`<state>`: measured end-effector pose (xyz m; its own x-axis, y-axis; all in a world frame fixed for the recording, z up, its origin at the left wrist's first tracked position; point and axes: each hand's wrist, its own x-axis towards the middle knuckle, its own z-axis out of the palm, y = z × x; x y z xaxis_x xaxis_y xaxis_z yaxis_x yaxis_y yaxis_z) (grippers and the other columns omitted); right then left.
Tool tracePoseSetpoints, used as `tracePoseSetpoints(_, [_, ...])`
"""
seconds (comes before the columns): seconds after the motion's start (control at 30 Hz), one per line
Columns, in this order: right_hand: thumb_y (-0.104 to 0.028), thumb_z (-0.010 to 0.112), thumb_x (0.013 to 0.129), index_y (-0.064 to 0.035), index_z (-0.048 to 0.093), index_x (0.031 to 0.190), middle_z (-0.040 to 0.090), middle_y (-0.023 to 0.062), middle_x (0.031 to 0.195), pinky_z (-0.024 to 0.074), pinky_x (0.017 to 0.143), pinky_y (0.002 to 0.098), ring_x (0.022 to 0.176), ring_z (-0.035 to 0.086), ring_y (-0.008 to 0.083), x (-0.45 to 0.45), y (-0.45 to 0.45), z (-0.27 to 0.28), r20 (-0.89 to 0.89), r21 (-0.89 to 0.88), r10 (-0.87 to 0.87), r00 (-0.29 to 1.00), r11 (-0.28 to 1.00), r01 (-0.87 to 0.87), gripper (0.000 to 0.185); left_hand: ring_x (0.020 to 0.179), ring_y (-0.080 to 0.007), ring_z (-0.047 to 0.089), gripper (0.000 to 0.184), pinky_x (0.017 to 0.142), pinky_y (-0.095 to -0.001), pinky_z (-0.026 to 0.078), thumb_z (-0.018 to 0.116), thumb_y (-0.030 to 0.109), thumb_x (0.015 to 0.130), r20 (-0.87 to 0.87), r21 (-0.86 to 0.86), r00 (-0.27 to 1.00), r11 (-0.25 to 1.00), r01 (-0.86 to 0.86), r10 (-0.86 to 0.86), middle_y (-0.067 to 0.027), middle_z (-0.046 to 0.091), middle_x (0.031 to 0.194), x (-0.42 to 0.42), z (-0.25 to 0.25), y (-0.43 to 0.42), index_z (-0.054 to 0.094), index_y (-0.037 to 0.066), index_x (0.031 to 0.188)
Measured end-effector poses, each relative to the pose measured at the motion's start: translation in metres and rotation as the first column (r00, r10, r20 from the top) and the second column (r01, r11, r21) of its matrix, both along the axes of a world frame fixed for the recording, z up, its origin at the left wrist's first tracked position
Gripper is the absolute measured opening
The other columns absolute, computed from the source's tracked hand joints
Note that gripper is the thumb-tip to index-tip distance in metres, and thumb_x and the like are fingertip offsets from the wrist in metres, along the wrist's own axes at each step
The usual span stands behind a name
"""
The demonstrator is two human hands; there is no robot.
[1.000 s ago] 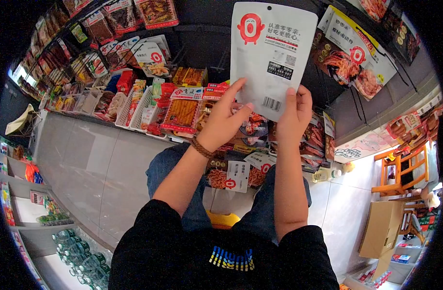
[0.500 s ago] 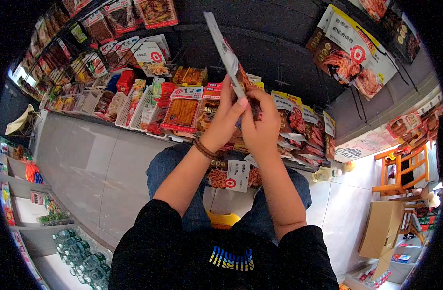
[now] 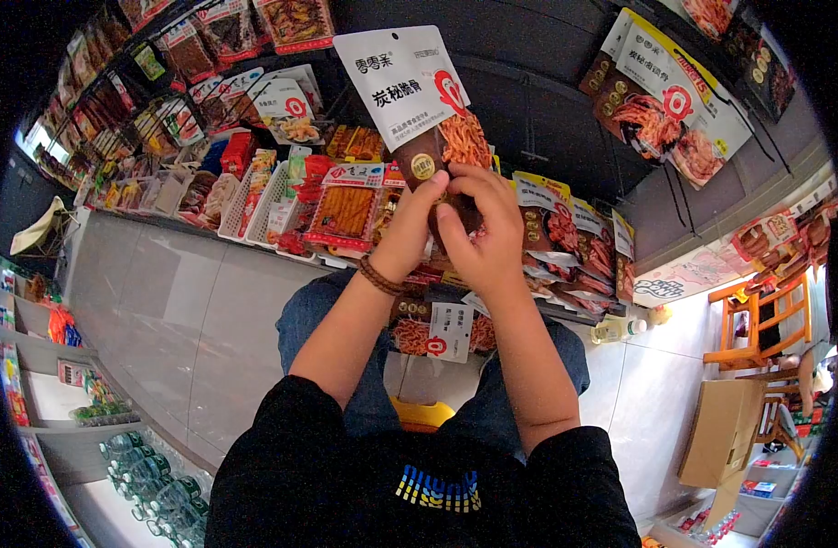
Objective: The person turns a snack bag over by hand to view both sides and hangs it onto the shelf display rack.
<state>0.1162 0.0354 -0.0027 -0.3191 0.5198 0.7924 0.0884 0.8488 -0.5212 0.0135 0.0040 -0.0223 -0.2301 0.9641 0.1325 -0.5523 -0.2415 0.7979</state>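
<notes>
A white and brown snack bag stands upright in front of me, its printed front turned my way, with a hang hole at the top. My left hand grips its lower left side, thumb on the front. On the lower right, my right hand holds it too, fingers bent over the front. The bag's bottom end is hidden behind my hands. Behind my left wrist lies a tray pack of brown snacks. More snack bags lie below my hands, one with a white label.
Similar bags are stacked on the low shelf at right, and others hang on hooks. White baskets stand at left. Behind me are bottles, a cardboard box and a wooden chair.
The bag was seen nearly edge-on before. It has turned so its printed front faces me, and its top has shifted slightly left. Both hands still hold it.
</notes>
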Motion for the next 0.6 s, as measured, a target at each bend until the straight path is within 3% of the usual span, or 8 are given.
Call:
tracePoseSetpoints(0.13, [-0.009, 0.056, 0.066, -0.0023, 0.053, 0.082, 0.054, 0.0146, 0.096, 0.0368, 0.081, 0.0370, 0.091, 0.049, 0.0308, 0.003, 0.004, 0.001, 0.012, 0.012, -0.005, 1.000, 1.000, 0.005, 0.018, 0.090, -0.0161, 0.052, 0.034, 0.080, -0.0297, 0.042, 0.039, 0.029, 0.084, 0.050, -0.040, 0.999, 0.999, -0.012, 0.014, -0.0076, 0.053, 0.100, -0.003, 0.007, -0.004, 0.046, 0.004, 0.106])
tracePoseSetpoints(0.23, [-0.009, 0.056, 0.067, -0.0024, 0.053, 0.084, 0.053, 0.0138, 0.098, 0.0352, 0.083, 0.0376, 0.093, 0.048, 0.0309, 0.007, 0.009, 0.002, -0.029, -0.046, -0.006, 1.000, 0.999, 0.005, 0.018, 0.088, -0.0189, 0.055, 0.035, 0.075, -0.0302, 0.046, 0.038, 0.029, 0.085, 0.202, -0.022, 0.978, 0.998, 0.058, -0.052, -0.0106, 0.054, 0.101, -0.007, 0.012, -0.008, 0.044, 0.002, 0.108])
tracePoseSetpoints(0.47, [-0.008, 0.056, 0.068, -0.0015, 0.053, 0.087, 0.051, 0.0163, 0.103, 0.0327, 0.086, 0.0370, 0.097, 0.046, 0.0303, 0.023, 0.027, 0.003, -0.021, 0.015, -0.184, 0.983, 0.983, 0.185, 0.020, 0.092, -0.0221, 0.054, 0.036, 0.078, -0.0345, 0.046, 0.039, 0.026, 0.084, 0.298, 0.001, 0.953, 0.998, 0.058, -0.056, -0.0117, 0.053, 0.104, -0.013, 0.012, -0.009, 0.040, 0.002, 0.112])
tracePoseSetpoints(0.6, [-0.008, 0.055, 0.074, -0.0008, 0.047, 0.101, 0.049, 0.0151, 0.106, 0.0350, 0.085, 0.0316, 0.096, 0.047, 0.0228, 0.031, 0.032, 0.000, -0.033, -0.027, -0.262, 0.964, 0.965, 0.262, 0.028, 0.092, -0.0218, 0.054, 0.036, 0.079, -0.0342, 0.045, 0.040, 0.025, 0.084, 0.283, -0.005, 0.956, 0.996, 0.087, -0.083, -0.0115, 0.053, 0.104, -0.015, 0.012, -0.009, 0.041, 0.003, 0.112])
